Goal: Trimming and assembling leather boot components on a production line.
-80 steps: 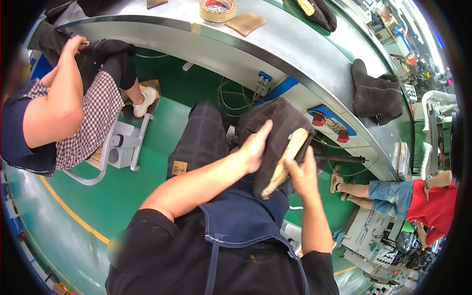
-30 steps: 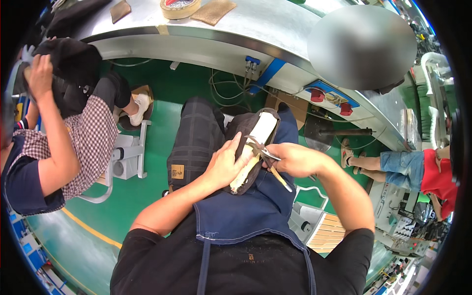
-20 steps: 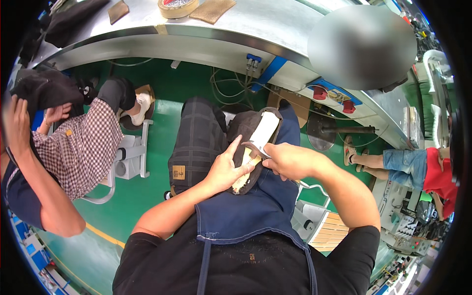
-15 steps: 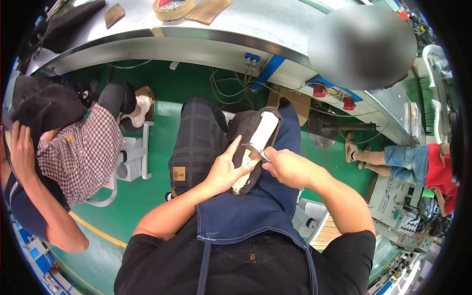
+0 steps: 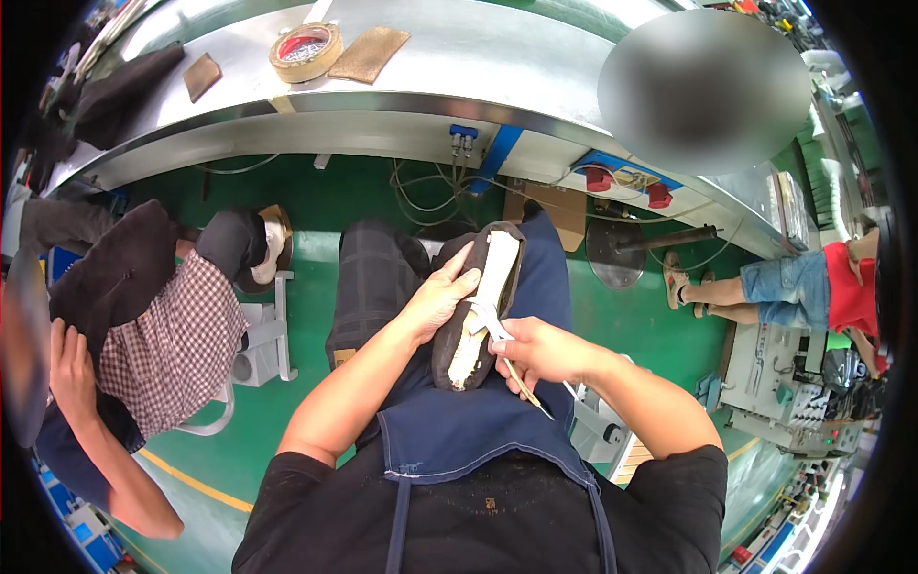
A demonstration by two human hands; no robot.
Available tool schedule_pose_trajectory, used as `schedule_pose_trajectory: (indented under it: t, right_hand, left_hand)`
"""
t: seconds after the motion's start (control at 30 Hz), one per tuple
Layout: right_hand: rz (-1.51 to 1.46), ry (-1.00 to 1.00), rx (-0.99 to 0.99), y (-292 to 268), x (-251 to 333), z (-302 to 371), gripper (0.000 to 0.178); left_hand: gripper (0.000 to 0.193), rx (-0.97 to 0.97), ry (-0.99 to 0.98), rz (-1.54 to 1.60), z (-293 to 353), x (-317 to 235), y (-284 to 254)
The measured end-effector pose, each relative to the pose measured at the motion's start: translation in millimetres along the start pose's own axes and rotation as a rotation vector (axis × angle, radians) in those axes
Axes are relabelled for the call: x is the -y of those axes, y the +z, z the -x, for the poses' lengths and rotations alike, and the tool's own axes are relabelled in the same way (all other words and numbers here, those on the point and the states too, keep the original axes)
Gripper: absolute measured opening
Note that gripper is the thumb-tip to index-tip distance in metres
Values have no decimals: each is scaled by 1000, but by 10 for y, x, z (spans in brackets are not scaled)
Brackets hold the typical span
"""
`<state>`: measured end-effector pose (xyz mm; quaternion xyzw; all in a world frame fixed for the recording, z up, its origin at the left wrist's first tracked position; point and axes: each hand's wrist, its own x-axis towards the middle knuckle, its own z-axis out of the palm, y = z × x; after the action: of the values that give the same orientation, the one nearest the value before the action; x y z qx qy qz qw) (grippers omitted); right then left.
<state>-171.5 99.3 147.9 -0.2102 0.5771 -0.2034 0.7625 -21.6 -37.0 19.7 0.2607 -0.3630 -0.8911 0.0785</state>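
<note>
A black shoe upper on a last rests sole-up on my lap, its pale bottom facing me and a yellowish, rough patch at the near end. My left hand is closed round its left side, thumb near the edge. Closed in my right hand is a pair of metal pincers; their head lies over the middle of the pale bottom, and the handles stick out below my fingers. Whether the jaws grip any material I cannot tell. A blue apron lies under the shoe on my thighs.
Ahead runs a metal workbench with a tape roll and a brown abrasive-looking pad. Cables hang beneath it. A person in a checked apron sits at left; another in a red top is at right.
My right hand has moved lower, and the pincers have turned so their handles point toward me. My left hand has shifted farther up the shoe's side. The whole view has tilted slightly.
</note>
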Motion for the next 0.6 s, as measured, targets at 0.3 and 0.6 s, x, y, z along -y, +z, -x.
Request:
schedule_pose_trajectory:
  t: [0.3, 0.6]
  right_hand:
    - [261, 35, 122, -489, 50, 12, 26]
    - [1024, -100, -364, -709, 640, 54, 27]
  left_hand:
    - [75, -118, 177, -617, -68, 77, -118]
    - [76, -134, 200, -799, 10, -76, -28]
